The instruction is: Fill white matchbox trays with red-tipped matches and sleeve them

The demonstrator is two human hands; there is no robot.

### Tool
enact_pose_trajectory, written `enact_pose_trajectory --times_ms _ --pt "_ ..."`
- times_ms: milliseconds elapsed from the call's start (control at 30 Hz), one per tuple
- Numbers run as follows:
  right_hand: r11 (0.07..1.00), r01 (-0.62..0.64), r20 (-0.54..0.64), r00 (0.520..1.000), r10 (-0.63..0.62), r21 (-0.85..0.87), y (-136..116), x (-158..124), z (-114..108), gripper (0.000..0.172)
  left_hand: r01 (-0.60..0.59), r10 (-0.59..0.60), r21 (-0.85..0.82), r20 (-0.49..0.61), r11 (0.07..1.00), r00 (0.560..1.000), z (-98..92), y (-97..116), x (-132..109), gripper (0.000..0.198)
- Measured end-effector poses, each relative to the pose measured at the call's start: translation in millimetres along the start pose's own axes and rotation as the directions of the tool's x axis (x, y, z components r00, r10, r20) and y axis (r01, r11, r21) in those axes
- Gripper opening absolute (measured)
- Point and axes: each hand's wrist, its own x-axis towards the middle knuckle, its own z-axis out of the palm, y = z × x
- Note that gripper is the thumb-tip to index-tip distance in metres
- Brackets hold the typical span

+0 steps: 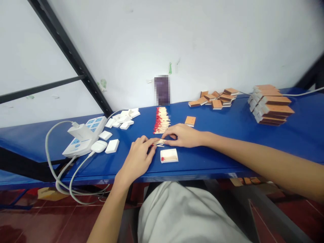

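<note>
My left hand (138, 156) and my right hand (182, 135) meet on the blue table (227, 141), both pinching a small bundle of matchsticks (159, 142) from opposite ends. Just in front of them lies an open white matchbox tray (169, 155) with a few red-tipped matches inside. Behind the hands a long row of red-tipped matches (161, 119) lies on the table. A single orange matchbox sleeve (190, 120) lies beside my right hand.
Several empty white trays (123, 119) lie at the left, near a white power strip (84, 135) with plugs and cables. Orange matchboxes (217, 98) lie scattered at the back, with a neat stack (272, 104) at the right. A wall stands close behind; a black frame crosses at left.
</note>
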Motion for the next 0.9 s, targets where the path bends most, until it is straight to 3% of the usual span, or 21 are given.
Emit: enact_pose_trajectory --times_ms 167,367,667,900 --pt "1.000 0.020 -0.013 1.000 -0.019 0.016 3.2 0.2 2.9 0.025 0.012 -0.013 -0.014 -0.033 1.000 0.999 0.4 0.4 -1.1 0.033" --pt "0.999 0.047 -0.005 0.999 -0.047 0.018 4.2 -5.3 -0.3 0.023 0.074 -0.065 0.084 -0.098 0.994 0.993 1.8 0.5 -3.4 0.037" --pt "1.000 0.029 -0.036 0.999 -0.029 0.005 -0.4 -0.2 2.9 0.020 -0.010 0.011 0.008 -0.081 1.000 0.997 0.1 0.7 -3.7 0.032" --pt "1.000 0.022 -0.032 0.999 -0.022 0.003 -0.4 -5.5 0.1 0.031 0.018 -0.012 0.059 -0.103 0.998 0.995 0.8 0.2 -5.8 0.034"
